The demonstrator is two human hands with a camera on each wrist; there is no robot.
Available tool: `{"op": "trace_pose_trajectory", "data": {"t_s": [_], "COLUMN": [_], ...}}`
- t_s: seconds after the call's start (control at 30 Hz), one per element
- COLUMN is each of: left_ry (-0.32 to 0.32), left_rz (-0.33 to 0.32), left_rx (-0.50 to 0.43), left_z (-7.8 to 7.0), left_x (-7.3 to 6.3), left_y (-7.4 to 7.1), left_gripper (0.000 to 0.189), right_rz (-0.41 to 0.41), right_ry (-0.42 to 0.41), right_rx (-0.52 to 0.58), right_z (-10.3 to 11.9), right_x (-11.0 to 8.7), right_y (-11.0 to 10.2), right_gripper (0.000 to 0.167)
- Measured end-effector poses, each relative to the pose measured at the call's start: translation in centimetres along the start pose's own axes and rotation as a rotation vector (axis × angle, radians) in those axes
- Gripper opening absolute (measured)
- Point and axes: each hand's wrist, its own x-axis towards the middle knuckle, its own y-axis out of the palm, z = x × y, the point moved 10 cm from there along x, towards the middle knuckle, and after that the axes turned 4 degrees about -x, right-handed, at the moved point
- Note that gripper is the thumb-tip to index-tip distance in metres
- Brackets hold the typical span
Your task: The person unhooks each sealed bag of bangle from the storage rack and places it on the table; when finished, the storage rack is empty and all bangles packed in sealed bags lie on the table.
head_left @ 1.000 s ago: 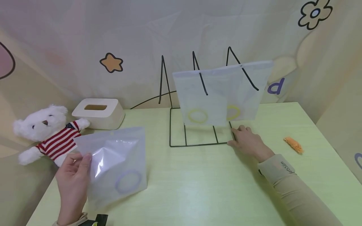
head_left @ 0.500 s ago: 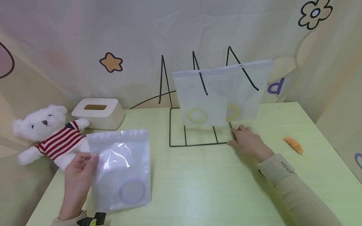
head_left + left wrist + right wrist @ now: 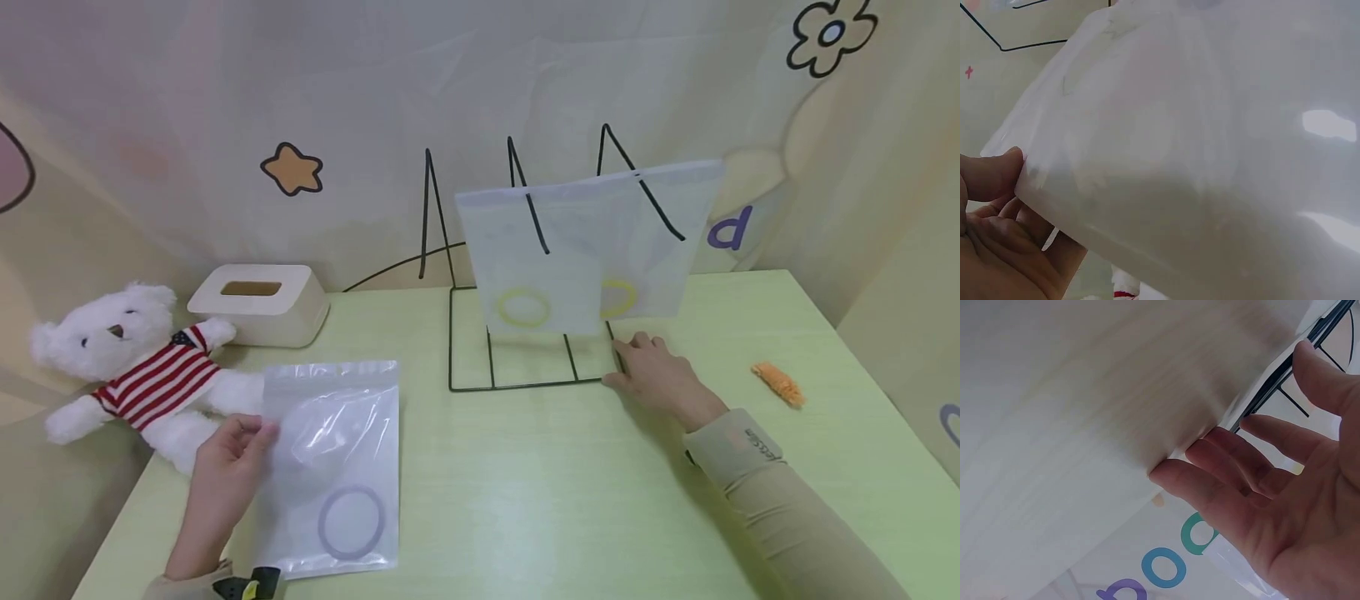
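Observation:
My left hand (image 3: 227, 479) pinches the left edge of a frosted zip bag (image 3: 333, 442) between thumb and fingers, over the table's left side. A pale purple ring (image 3: 351, 522) shows low on that bag; whether it is inside or printed cannot be told. At the base of a black wire rack (image 3: 532, 385), my right hand (image 3: 651, 375) rests on the table. Its thumb and index fingertip touch the base wire, spread apart, as the right wrist view shows. Two more frosted bags, a left one (image 3: 528, 267) and a right one (image 3: 660, 250), each with a yellow ring, hang from the rack's prongs.
A white teddy bear (image 3: 161, 387) in a striped shirt leans at the left, partly behind the held bag. Behind it stands a white tissue box (image 3: 262, 304). A small orange fuzzy piece (image 3: 778, 384) lies at the right. The rack's leftmost prong (image 3: 423, 217) carries no bag.
My left hand has brought the bag down and slightly right, and the bag now faces up flatter, its ring clearer. The right hand and the hanging bags stay put.

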Motion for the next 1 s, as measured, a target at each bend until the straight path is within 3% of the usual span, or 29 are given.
{"op": "trace_pose_trajectory", "data": {"t_s": [0.37,0.6,0.8,1.0], "left_ry": [0.063,0.035,-0.019,-0.010], "left_rz": [0.078,0.114,0.192,0.246], "left_rx": [0.074,0.103,0.125,0.191], "left_z": [-0.2,0.1,0.9,1.2], "left_x": [0.4,0.4,0.2,0.0], "left_y": [1.4,1.7,2.2,2.6], "left_gripper": [0.019,0.023,0.035,0.044], "right_rz": [-0.001,-0.005,-0.009,-0.009], "right_ry": [0.004,-0.004,-0.012,-0.012], "right_rx": [0.008,0.004,0.000,-0.003], "right_z": [0.0,0.2,0.3,0.3], "right_x": [-0.2,-0.1,-0.1,0.0], "right_y": [-0.4,-0.3,-0.2,-0.2], "right_gripper": [0.065,0.065,0.066,0.066]}}
